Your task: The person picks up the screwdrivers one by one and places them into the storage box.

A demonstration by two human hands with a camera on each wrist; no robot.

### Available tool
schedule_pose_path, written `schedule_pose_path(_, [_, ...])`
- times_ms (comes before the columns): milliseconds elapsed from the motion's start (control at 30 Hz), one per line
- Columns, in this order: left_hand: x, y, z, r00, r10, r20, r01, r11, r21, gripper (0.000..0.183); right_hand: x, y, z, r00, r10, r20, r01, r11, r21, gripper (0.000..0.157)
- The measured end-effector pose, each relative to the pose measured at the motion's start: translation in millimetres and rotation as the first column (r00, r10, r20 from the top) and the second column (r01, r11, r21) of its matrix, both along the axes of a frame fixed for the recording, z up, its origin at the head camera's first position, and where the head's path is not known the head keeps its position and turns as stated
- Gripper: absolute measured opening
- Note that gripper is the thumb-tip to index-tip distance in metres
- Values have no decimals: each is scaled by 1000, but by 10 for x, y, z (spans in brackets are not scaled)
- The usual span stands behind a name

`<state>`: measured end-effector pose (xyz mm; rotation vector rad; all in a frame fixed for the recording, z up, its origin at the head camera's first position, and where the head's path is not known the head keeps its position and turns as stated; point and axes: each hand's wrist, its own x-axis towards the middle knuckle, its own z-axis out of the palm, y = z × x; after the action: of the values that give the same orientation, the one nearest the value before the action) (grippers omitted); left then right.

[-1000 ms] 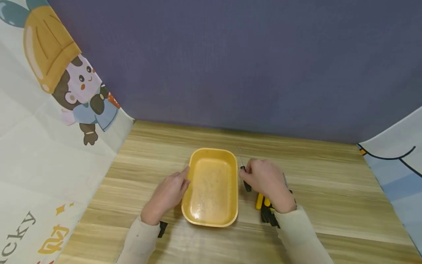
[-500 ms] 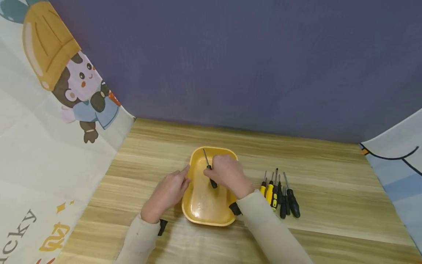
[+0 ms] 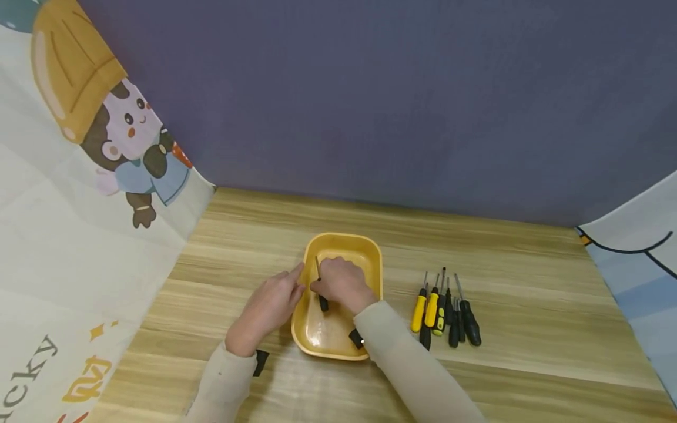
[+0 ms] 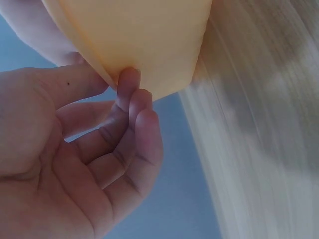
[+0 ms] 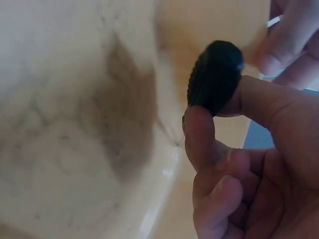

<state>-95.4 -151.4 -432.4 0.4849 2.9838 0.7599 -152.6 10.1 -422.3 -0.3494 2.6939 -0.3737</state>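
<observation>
A yellow plastic tray [image 3: 329, 338] stands on the wooden table. My left hand [image 3: 268, 308] pinches its left rim; in the left wrist view the thumb and fingers close on the tray's wall [image 4: 149, 40]. Inside the tray, toward its left side, my right hand [image 3: 344, 286] holds a black-handled screwdriver [image 3: 323, 303] with the shaft pointing away from me. Its ridged handle [image 5: 214, 79] sits between thumb and fingers in the right wrist view, above the tray floor, where a shadow falls. The fingers cover part of the screwdriver in the head view.
Right of the tray lie several screwdrivers side by side, some with yellow handles [image 3: 419, 312], others black, including a large black one [image 3: 469, 323]. A dark blue backdrop [image 3: 370, 106] rises behind the table [image 3: 529, 305].
My right hand has carried the screwdriver from the table right of the tray over the rim, then left and lower inside it. The left hand stays at the rim.
</observation>
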Motion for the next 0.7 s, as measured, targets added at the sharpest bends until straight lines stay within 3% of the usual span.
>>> schedule_pose_path(433, [-8,37,0,1000,9,18,-9,1000,-9,51,-5,-4,-121,1000,9,0,-9,999,48,33])
schedule_pose_path(700, [-16,46,-30,1000,9,14,-8,1000,-17,51,69,80,147,990,93,-109,-88,995,54,27])
